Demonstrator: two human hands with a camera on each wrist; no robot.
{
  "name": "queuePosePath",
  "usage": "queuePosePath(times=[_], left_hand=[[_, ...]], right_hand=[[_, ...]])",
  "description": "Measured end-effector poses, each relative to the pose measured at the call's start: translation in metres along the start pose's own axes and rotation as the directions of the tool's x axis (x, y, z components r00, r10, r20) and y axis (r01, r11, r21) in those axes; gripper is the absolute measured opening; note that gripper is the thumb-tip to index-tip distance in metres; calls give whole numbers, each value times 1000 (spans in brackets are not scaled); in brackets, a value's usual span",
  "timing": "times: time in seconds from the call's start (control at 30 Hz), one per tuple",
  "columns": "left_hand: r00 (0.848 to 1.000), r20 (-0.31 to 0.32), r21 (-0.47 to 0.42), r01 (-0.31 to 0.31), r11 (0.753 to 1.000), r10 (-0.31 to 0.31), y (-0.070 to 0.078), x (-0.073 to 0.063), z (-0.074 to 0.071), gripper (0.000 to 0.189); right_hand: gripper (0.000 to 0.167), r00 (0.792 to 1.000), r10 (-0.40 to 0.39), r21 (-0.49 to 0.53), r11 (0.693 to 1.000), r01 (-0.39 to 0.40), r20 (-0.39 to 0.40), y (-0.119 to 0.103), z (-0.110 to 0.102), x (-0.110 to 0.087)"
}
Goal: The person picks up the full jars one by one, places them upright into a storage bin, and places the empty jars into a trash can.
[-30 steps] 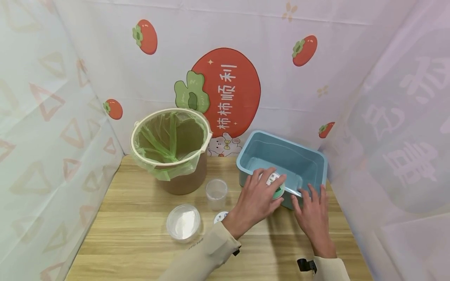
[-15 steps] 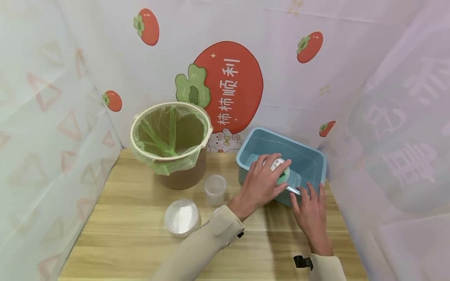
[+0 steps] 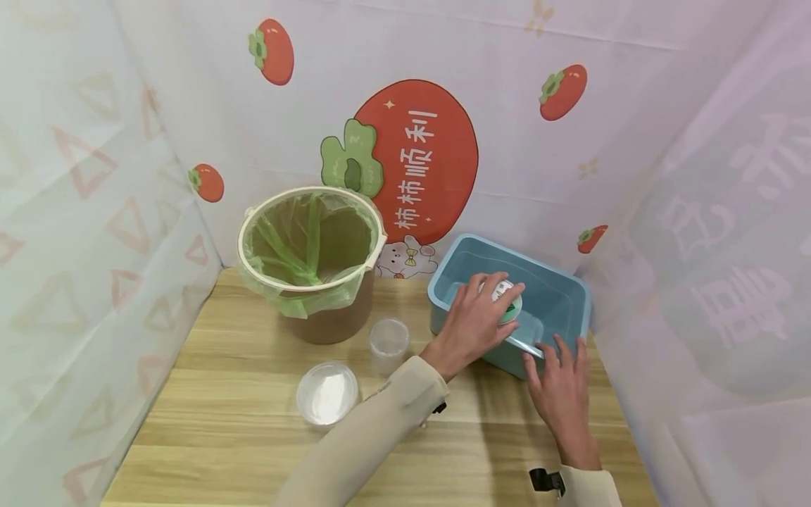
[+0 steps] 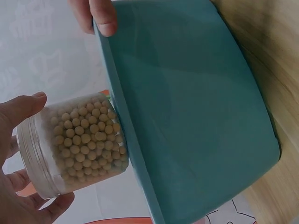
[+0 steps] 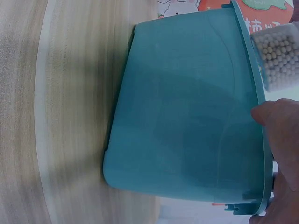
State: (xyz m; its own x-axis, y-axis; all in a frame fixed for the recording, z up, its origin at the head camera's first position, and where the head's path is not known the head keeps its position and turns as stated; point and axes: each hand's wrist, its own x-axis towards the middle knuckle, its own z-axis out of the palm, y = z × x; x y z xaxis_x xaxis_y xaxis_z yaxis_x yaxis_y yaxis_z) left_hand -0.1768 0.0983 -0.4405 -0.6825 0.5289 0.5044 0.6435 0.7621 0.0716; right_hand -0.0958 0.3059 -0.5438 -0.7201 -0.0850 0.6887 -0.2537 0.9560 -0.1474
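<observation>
My left hand (image 3: 470,322) holds a clear round jar (image 4: 88,140) by its lid end, thumb on one side and fingers on the other. Small round beige beans (image 4: 86,144) fill much of it, and its lid carries a white and green label (image 3: 512,310). In the head view the jar is over the near part of a blue plastic bin (image 3: 484,253); in the left wrist view its base is right at the rim. My right hand (image 3: 560,394) grips the bin's near rim toward the right corner, thumb outside (image 5: 262,112) and fingers over the edge.
A brown bucket (image 3: 323,324) lined with a green plastic bag (image 3: 310,299) stands at the back left. Before it are a clear cup (image 3: 389,341) and a wider clear container (image 3: 327,396) on the wooden table (image 3: 209,408). A printed cloth (image 3: 507,176) hangs behind.
The left hand has carried the jar from the bin's near rim farther back over its opening. The right hand has stayed on the rim. The left sleeve now covers a small printed disc.
</observation>
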Motion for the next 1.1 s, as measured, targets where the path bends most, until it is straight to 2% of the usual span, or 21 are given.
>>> queuePosePath(times=[0.33,0.53,0.7,0.87,1.1], left_hand=[[999,50,23,-7,1000,6,1,15,9,66],[995,97,-19,15,1000,-13,-2,23,21,67],[985,164,-27,63,998,-58,-8,28,34,70],[976,207,-45,78,996,-67,-11,32,40,66],[959,267,-46,106,993,-91,-11,37,52,59]], right_hand=[[54,1000,18,1,1000,-18,6,0,-1,-2],[55,999,35,-7,999,-35,13,-1,-3,-2],[55,999,37,-4,999,-37,28,-2,-2,-3],[56,998,54,-6,999,-54,35,-2,-3,-3],[42,994,87,-10,996,-86,62,-1,-5,-5]])
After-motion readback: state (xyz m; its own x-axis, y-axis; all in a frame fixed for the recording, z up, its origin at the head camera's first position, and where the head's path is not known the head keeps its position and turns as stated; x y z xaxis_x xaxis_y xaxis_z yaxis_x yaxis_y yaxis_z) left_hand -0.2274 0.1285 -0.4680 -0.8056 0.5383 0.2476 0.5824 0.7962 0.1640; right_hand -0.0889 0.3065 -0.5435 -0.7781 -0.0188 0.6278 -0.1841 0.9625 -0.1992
